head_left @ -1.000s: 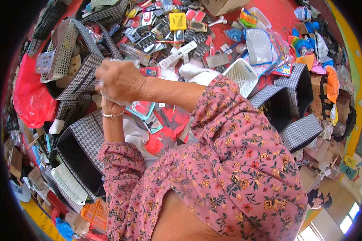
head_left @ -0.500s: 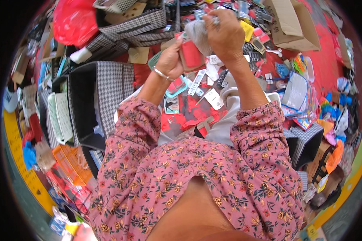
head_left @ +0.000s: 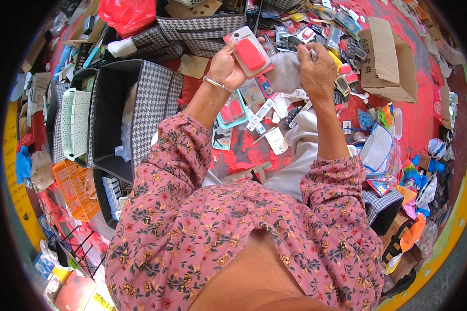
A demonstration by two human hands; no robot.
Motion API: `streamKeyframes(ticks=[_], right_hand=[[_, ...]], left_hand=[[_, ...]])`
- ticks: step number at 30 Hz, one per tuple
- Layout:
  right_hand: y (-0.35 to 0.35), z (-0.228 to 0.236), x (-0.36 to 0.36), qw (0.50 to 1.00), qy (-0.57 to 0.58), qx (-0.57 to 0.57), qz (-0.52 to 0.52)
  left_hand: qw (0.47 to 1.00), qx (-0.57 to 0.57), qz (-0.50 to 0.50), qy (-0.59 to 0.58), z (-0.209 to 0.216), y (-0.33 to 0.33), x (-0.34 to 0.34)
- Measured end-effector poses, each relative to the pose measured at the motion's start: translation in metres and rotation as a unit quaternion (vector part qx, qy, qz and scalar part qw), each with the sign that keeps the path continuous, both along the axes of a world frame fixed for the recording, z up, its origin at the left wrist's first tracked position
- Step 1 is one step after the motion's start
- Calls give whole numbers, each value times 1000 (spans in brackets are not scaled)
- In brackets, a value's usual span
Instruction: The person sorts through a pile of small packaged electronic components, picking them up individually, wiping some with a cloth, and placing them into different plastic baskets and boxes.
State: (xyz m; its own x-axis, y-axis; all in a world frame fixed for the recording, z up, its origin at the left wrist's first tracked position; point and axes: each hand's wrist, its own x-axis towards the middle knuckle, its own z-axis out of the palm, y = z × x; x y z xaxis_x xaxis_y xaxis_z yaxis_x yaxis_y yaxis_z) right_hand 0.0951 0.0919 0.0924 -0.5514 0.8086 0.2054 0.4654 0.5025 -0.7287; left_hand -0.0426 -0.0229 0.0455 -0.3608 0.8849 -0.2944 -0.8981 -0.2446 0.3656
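Observation:
My left hand (head_left: 226, 68), a silvery bangle on its wrist, grips a carded pack (head_left: 252, 55) by its left edge. The pack holds a red, rounded-rectangular item and faces up toward me. Closed around a bunched grey cloth (head_left: 285, 72), my right hand (head_left: 318, 71) is just right of the pack. The cloth hangs down from the fingers next to the pack's right edge; whether the two touch I cannot tell. Below my left hand, a light-blue tray (head_left: 233, 122) contains red items. White cards and labels (head_left: 276, 140) are scattered between my legs.
Houndstooth fabric bins (head_left: 158, 98) stand to the left, beside a pale green basket (head_left: 76, 124) and an orange basket (head_left: 73, 189). An open cardboard box (head_left: 386, 65) sits at the far right. Several small packaged goods litter the red ground ahead.
The grey cloth has come off the pack's upper part and now hangs to its right. My right hand has moved right and lower. The pack now shows its face more fully; the whole view has shifted.

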Motion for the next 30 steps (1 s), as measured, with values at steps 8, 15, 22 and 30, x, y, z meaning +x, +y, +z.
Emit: streamKeyframes(ticks=[8,15,22,30], right_hand=[[-47,-23,-20,935,42,238,259],[-19,-15,2,997,-36,2,73],[-19,-36,-17,846,74,-520,92],[-13,-48,-19,753,117,-640,101]], left_hand=[[948,165,-117,-244,-52,-2,-9],[983,-74,144,-82,-11,1,-11],[998,-68,11,17,0,-5,-8],[987,-102,-101,73,-13,-24,-45]])
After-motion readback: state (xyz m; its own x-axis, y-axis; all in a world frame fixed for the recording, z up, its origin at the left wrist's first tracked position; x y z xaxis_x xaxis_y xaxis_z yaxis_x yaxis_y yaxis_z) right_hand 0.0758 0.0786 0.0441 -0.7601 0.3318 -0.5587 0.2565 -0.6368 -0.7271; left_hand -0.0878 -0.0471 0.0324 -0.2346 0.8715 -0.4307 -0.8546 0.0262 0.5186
